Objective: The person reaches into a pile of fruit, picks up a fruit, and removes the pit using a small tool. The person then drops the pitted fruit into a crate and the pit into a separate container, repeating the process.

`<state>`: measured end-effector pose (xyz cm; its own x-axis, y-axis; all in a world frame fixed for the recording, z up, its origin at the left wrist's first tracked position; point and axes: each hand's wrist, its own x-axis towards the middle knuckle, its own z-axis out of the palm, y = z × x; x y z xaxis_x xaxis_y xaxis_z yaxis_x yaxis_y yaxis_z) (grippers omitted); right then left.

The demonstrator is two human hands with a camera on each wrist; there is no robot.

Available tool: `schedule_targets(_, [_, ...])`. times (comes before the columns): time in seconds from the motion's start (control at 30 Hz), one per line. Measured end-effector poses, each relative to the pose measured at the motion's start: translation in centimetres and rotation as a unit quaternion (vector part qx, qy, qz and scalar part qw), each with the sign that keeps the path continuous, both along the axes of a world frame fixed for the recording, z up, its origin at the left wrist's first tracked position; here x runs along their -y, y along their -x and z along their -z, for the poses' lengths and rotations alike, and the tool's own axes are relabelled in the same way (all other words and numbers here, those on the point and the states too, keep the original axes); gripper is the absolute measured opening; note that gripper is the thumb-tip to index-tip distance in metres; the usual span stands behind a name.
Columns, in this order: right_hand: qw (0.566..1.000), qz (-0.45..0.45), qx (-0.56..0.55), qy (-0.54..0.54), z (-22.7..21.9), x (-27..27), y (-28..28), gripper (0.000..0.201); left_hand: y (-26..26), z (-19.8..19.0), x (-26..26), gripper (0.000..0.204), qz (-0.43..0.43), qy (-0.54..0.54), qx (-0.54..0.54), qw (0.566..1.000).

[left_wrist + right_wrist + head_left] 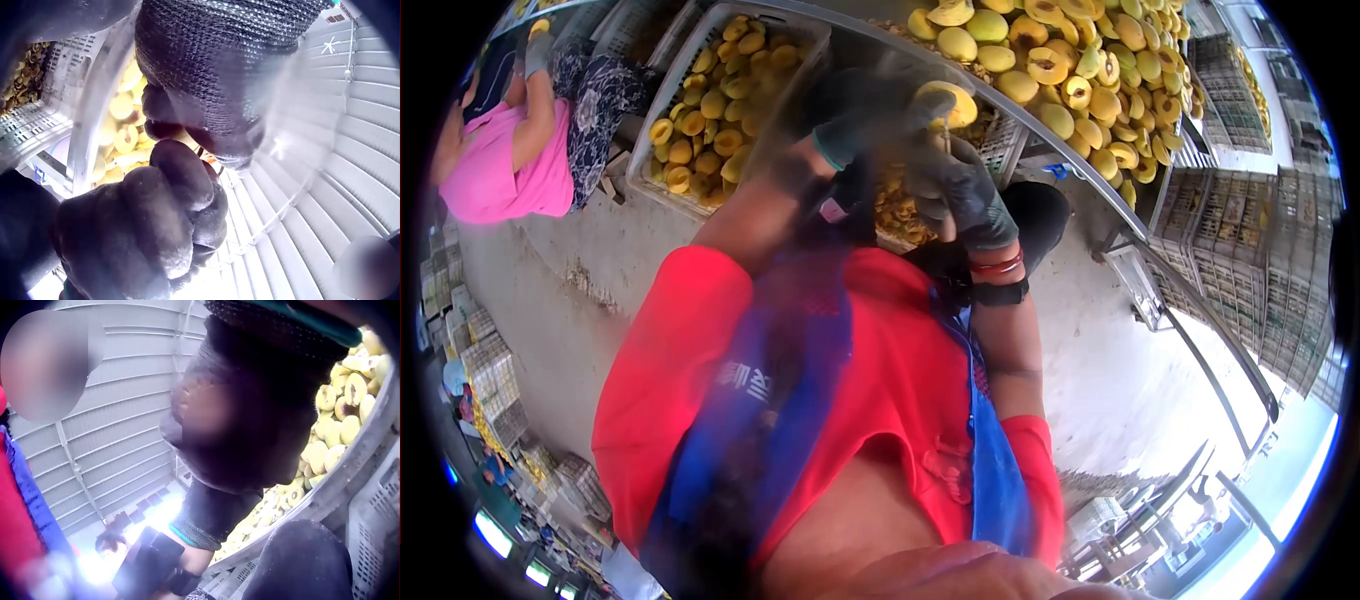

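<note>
In the head view my gloved left hand (pixel 865 115), partly blurred, curls its fingers over a halved yellow fruit (pixel 962 108). Just below, my gloved right hand (pixel 972 195) has its fingers curled round a thin tan tool (pixel 946 215); its upper end is beside the fruit. Seen from the left wrist, the knit back of my left hand (pixel 212 75) lies above the curled fingers of my right hand (pixel 150 225), nearly touching. The right wrist view has my right hand (pixel 244 412) dark and large, with my left hand (pixel 219 512) below; the held things are hidden there.
A metal-edged table (pixel 1090 165) bears many halved yellow fruits (pixel 1057 120). A crate of fruit (pixel 635 170) stands at left, with cut scraps (pixel 900 205) between my knees. Stacked crates (pixel 1250 230) stand at right; a person in pink (pixel 515 165) sits at left.
</note>
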<state>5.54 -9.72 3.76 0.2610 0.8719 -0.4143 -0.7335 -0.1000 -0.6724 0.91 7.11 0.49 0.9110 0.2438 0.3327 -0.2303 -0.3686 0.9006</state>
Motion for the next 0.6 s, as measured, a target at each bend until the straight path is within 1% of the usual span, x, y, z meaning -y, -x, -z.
schedule_targets(0.03, [1.000,-0.022,-0.013,0.002,-0.1,0.2,-0.2,0.010,-0.3,1.0,0.1,0.038,0.007,0.018,0.007,1.000])
schedule_targets(0.07, [0.999,-0.023,-0.031,-0.007,0.1,0.3,-0.5,0.011,-0.5,2.1,0.2,0.039,0.010,0.035,0.014,0.999])
schedule_targets(0.1, [0.998,-0.025,-0.051,-0.014,0.7,0.3,-0.7,0.013,-0.5,3.2,0.6,0.040,0.029,0.130,-0.012,0.991])
schedule_targets(0.13, [0.997,-0.025,-0.073,-0.019,1.5,0.4,-0.5,0.014,-1.2,5.5,0.6,0.041,-0.014,0.078,-0.015,0.997])
schedule_targets(0.17, [0.998,-0.034,-0.020,-0.039,2.6,0.6,-0.3,0.019,-2.5,8.3,-0.2,0.042,-0.055,0.025,-0.018,0.998])
schedule_targets(0.23, [0.999,-0.036,0.010,-0.016,3.3,0.1,-0.1,0.022,-2.4,8.6,-0.9,0.042,-0.140,-0.067,0.009,0.988])
schedule_targets(0.27, [0.999,-0.033,0.029,-0.005,3.4,-0.1,-0.2,0.024,-1.7,6.0,-0.9,0.040,-0.186,-0.107,0.040,0.976])
schedule_targets(0.3, [0.999,-0.031,0.026,-0.006,3.4,0.1,-0.3,0.020,-1.1,4.5,-1.1,0.038,-0.231,-0.146,0.071,0.959])
schedule_targets(0.33, [0.999,-0.030,0.043,-0.001,3.2,0.2,-0.4,0.018,-0.6,4.5,-2.2,0.037,-0.246,-0.129,0.046,0.959])
schedule_targets(0.4, [0.997,-0.021,0.077,0.010,3.0,0.2,-0.3,0.013,0.4,5.2,-6.0,0.034,-0.270,-0.098,-0.004,0.958])
schedule_targets(0.43, [0.994,-0.008,0.107,0.025,3.1,0.2,-0.1,0.011,1.0,6.9,-7.6,0.037,-0.316,-0.149,0.023,0.937])
schedule_targets(0.5, [0.984,0.023,0.167,0.058,3.2,-0.1,0.6,0.008,3.2,8.5,-10.6,0.035,-0.384,-0.226,-0.013,0.895])
schedule_targets(0.53, [0.982,0.034,0.176,0.061,4.0,-0.1,0.7,0.008,4.7,8.4,-11.8,0.030,-0.408,-0.252,-0.078,0.874])
schedule_targets(0.6, [0.976,0.057,0.200,0.062,6.1,-0.4,0.6,0.007,6.9,8.1,-13.7,0.044,-0.426,-0.219,-0.223,0.849])
